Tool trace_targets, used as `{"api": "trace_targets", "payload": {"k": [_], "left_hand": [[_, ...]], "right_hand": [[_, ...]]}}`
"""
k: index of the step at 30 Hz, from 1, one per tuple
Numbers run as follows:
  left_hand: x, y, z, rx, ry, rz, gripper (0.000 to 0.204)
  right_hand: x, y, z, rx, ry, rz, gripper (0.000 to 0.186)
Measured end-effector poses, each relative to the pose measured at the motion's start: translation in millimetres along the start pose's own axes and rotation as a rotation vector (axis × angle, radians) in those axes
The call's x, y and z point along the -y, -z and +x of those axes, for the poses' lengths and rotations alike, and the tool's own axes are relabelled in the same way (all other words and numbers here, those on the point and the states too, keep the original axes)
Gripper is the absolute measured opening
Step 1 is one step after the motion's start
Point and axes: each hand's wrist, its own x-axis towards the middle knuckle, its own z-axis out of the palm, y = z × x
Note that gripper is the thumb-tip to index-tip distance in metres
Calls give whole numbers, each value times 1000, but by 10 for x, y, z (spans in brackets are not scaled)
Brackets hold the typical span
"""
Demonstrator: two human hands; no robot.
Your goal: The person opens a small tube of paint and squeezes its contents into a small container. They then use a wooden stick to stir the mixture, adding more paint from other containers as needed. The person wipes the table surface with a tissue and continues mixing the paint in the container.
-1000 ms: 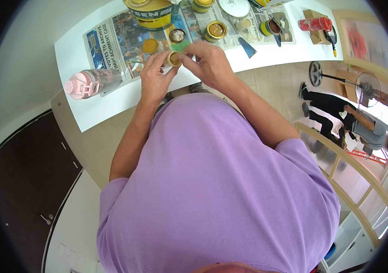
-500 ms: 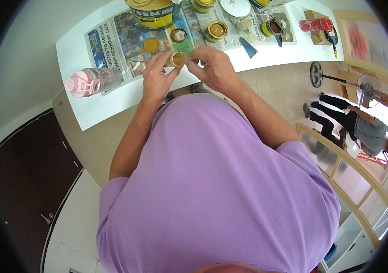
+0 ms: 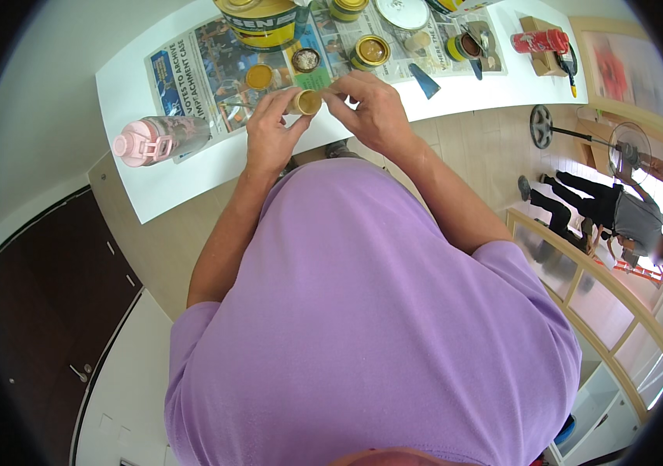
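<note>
So the bit that matters here: our left hand [image 3: 269,136] is clamped around a small cup [image 3: 306,102], which sits just right of the palm side, held up over the counter [image 3: 141,182], a little in from its near edge. Its long axis runs roughly left to right, open mouth tipped toward our right hand [image 3: 362,107]. That hand's fingertips are bunched by the rim; we honestly can't tell if they're gripping anything thin. Left is the nearer one, wrapped right on the cup. Headcount: two hands, one held cup, one big tub [image 3: 269,33] along the far edge, at least three small yellow-green cans [image 3: 371,51], one round white lid [image 3: 403,12], one wide blue blade [image 3: 424,80], and one pink-topped bottle [image 3: 164,140] toward the left edge.
</note>
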Motion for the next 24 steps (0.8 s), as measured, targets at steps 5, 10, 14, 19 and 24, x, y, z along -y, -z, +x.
{"api": "trace_targets", "payload": {"k": [5,10,14,19,24], "left_hand": [[33,2,-8,22,4,-1,52],[7,8,2,22,6,-25,52],[27,2,-3,38,2,-3,52],[37,3,7,33,-11,-7,52],[111,-22,7,13,-69,21,52]], "right_hand": [[51,29,6,106,-66,128,12],[10,19,-9,90,-32,28,12],[32,31,16,57,-25,58,12],[-7,55,-11,167,10,70,13],[-28,60,16,68,-14,48,12]]}}
